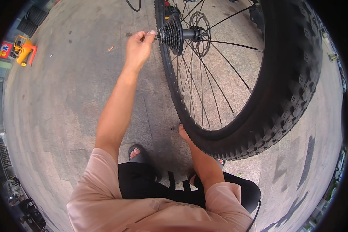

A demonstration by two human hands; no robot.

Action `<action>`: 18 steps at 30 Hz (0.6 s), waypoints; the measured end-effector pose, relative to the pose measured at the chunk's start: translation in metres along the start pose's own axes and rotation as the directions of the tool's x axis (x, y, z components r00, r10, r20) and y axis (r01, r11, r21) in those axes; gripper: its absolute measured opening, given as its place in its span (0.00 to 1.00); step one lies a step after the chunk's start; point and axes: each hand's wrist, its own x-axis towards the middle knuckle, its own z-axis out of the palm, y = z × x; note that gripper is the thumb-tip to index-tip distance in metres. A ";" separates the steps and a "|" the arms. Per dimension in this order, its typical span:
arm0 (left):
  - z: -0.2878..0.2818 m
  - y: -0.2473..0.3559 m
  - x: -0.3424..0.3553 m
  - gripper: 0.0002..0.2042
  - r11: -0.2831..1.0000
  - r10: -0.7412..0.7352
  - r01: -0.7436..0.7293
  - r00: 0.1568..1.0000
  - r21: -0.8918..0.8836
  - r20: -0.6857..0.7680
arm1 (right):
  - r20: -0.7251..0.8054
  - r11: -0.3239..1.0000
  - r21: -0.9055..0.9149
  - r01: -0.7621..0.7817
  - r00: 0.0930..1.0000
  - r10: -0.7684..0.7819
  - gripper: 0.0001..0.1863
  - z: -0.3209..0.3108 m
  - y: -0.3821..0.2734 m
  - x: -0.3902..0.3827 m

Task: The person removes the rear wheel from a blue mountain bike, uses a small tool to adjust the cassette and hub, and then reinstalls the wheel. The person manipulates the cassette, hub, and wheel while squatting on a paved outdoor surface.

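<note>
A bicycle wheel (236, 131) with a knobbly black tyre stands tilted in front of me, on the right. On its hub sits a cone-shaped cassette of dark sprockets (171, 35), with a brake disc (200, 34) on the far side of the hub. My left hand (140, 49) is closed, thumb and fingers pinched at the small axle end that sticks out of the cassette. Low at the near edge of the tyre is my right hand (183, 132); most of it and its fingers are hidden by the wheel.
Grey stone paving (77, 96) spreads around. A yellow and orange machine (24, 50) stands at the far left, near black ribbed items (33, 20). A small orange stub (111, 48) lies on the ground. Dark machinery (27, 216) shows at the lower left.
</note>
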 end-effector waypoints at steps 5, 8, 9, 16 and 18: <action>0.007 0.011 -0.004 0.09 0.998 -0.013 0.012 1.000 -0.060 -0.017 | 0.019 0.999 0.018 -0.047 0.999 0.046 0.21 -0.005 0.003 0.000; 0.003 0.003 0.001 0.10 0.989 -0.132 0.131 0.991 0.072 0.017 | 0.060 0.995 0.052 -0.091 0.994 0.088 0.21 -0.017 0.003 0.002; 0.005 0.000 0.001 0.10 0.992 -0.121 0.120 0.992 0.046 0.041 | 0.089 0.992 0.065 -0.112 0.990 0.106 0.21 -0.025 0.006 0.004; -0.016 0.022 0.003 0.14 0.975 -0.208 0.200 0.974 0.100 0.085 | 0.516 0.966 0.016 -0.258 0.830 0.213 0.19 -0.210 -0.018 0.083; 0.008 0.024 0.003 0.14 0.961 -0.271 0.264 0.956 0.077 0.109 | 0.419 0.960 -0.040 -0.278 0.868 0.268 0.21 -0.212 0.043 0.131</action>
